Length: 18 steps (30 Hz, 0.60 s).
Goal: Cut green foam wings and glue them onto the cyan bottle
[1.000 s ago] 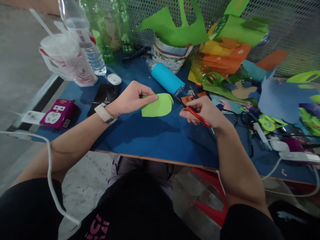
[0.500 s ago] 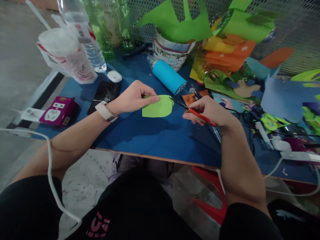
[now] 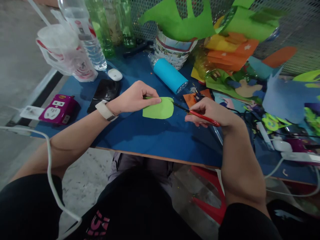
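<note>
Plainly, left hand had grip clamped on green paper, right hand on red-handled scissors reaching paper's right edge.

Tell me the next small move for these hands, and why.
Probably snip the green sheet at its right edge: the left hand pinches it above the table, the right hand holds the scissors, and their tips appear to be at that edge.

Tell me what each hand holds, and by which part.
Left hand: green sheet, by its upper-left edge. Right hand: red-handled tool, by its handle.
</note>
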Tool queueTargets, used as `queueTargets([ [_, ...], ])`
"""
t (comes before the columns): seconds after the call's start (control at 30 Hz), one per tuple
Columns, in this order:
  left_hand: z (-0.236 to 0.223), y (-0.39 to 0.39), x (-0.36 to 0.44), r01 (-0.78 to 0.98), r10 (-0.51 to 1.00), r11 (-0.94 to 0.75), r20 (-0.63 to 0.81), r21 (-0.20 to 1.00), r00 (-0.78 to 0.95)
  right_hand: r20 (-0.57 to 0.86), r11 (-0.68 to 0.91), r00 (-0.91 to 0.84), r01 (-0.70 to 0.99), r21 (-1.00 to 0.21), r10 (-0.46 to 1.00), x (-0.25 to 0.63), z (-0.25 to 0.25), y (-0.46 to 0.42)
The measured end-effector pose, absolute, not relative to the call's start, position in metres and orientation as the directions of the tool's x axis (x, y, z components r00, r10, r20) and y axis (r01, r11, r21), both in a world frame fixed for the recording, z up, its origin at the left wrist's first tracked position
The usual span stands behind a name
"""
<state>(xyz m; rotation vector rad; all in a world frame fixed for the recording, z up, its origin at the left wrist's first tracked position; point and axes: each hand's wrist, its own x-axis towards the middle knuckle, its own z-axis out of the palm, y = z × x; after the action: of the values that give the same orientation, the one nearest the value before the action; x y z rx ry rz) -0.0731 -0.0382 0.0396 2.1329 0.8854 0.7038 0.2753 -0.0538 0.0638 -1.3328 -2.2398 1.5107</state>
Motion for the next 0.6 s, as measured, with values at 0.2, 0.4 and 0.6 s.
queueTargets([
  [0.2, 0.036, -0.037, -0.074, 0.280, 0.739, -0.520, 0.261, 0.807, 0.621, -0.369, 0.092, -0.609, 0.591, -0.801, 0.702, 0.285, 0.063, -0.050],
  [0.4, 0.030, -0.034, -0.073, 0.040, 0.704, -0.502, 0.381, 0.864, 0.599, -0.342, 0.088, -0.668, 0.522, -0.848, 0.660, 0.289, 0.057, -0.047],
  [0.6, 0.035, -0.037, -0.071, 0.116, 0.731, -0.498, 0.344, 0.860, 0.590, -0.292, 0.145, -0.753, 0.455, -0.879, 0.589, 0.284, 0.059, -0.048],
])
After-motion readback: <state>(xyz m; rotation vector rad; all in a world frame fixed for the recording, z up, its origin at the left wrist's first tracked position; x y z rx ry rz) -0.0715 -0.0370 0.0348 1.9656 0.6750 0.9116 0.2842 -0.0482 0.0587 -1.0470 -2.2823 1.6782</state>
